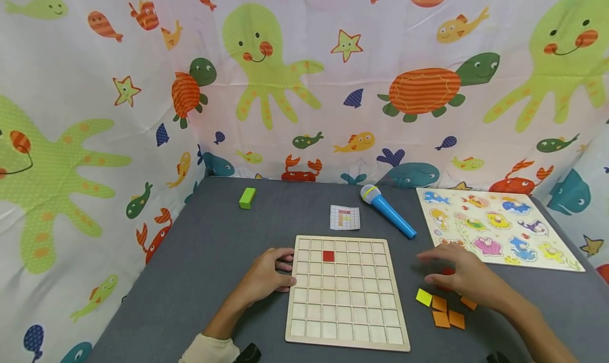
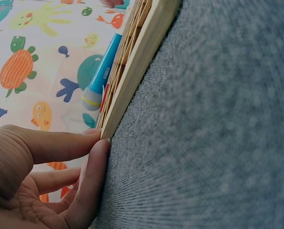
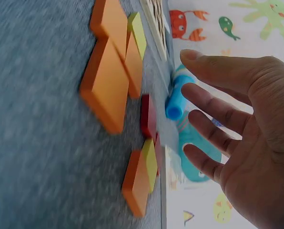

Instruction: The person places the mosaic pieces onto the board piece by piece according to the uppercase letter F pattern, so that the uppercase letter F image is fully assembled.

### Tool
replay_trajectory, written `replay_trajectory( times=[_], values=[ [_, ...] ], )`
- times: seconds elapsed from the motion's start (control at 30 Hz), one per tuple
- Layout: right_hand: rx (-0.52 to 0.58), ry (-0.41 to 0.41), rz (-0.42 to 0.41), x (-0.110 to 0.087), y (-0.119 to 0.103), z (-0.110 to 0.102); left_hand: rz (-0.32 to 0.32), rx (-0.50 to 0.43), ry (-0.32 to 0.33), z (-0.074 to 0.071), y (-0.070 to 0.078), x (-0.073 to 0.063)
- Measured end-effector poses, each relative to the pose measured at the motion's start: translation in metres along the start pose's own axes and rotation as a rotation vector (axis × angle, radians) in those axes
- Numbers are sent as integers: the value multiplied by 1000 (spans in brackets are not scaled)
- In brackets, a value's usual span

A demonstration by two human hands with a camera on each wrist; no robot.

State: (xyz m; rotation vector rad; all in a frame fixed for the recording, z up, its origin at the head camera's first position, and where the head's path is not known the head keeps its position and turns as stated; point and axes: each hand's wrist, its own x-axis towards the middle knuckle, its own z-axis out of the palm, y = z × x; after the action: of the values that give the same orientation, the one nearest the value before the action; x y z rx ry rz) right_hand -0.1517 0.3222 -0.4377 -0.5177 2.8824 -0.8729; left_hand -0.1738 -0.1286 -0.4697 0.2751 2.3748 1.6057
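Note:
A wooden grid board lies on the grey table with a red square tile in one cell near its far side. My left hand holds the board's left edge, the thumb tip over the rim and fingertips against the side. Over the loose tiles to the board's right hovers my right hand, fingers spread apart and nothing between them. Close below it are a red tile, a yellow tile and an orange tile. More orange tiles and another yellow tile lie nearer the board.
Behind the board sits a small pattern card, beside a blue toy microphone. A sea-animal puzzle board occupies the far right. Far left stands a green block. A printed curtain closes off the back and sides.

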Motion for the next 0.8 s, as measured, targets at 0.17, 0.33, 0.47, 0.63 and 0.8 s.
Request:
replay_trajectory(
  times=[0.17,0.33,0.47,0.63,0.8],
  values=[
    [-2,-20,31,-8,9,-2,3,-3,-4,0,1,0],
    [-23,-66,81,-13,18,-4,5,0,0,0,1,0],
    [-15,-95,127,-16,24,-6,6,5,3,0,1,0],
    [-36,-110,142,-19,28,-7,5,6,5,0,0,0],
    [-51,-115,156,-19,29,-7,3,3,8,0,0,0]
  ],
)
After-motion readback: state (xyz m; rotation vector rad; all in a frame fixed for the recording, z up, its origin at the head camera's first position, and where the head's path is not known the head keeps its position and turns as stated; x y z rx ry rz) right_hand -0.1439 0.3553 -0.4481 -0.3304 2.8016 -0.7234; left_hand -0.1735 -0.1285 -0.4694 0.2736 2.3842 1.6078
